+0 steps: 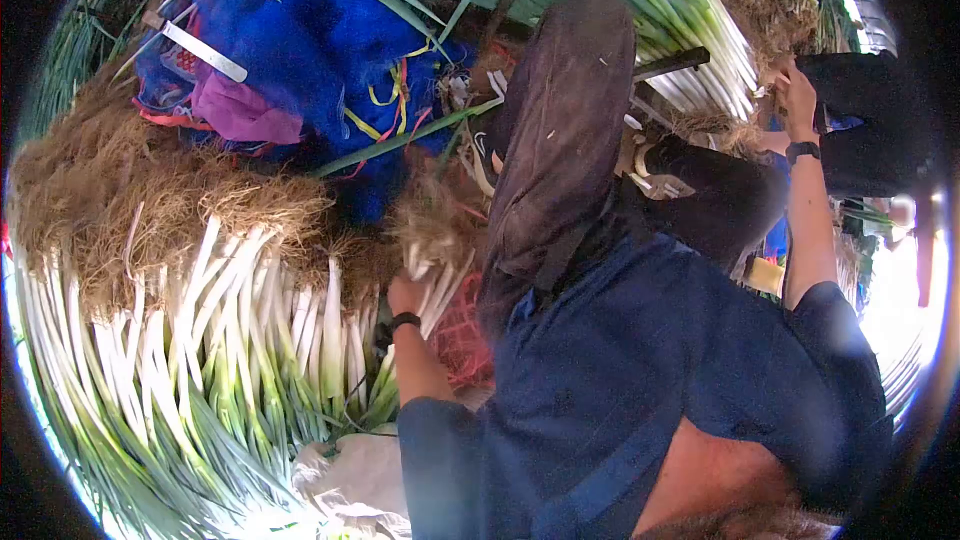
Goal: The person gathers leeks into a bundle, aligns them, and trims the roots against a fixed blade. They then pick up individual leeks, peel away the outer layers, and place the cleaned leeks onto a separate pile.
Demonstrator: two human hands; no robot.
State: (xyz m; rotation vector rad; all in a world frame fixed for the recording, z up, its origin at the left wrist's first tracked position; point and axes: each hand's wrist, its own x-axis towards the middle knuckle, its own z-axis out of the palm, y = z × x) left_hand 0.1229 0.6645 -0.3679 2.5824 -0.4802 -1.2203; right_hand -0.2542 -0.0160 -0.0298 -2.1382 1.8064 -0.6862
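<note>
My left hand (405, 294) is closed round the white stalks of a few green onions (440, 285), their brown roots pointing up; the fingers are partly hidden. Left of it lies a broad pile of green onions (215, 330), roots toward the top and green leaves toward the bottom. Far out at the right, my right hand (797, 95) has its fingers curled together beside the root ends of a cleaned bunch of green onions (700, 40). Whatever those fingers hold is too small to make out. That bunch rests past my legs, white ends to the right.
Blue cloth or netting (300, 50) lies ahead, with a purple cloth (245, 110), a pale flat strip (205, 50) and yellow ties (400, 90) on it. My bent leg (565, 140) stands in the middle. Red mesh (465, 335) and a pale sack (355, 475) lie near my left arm.
</note>
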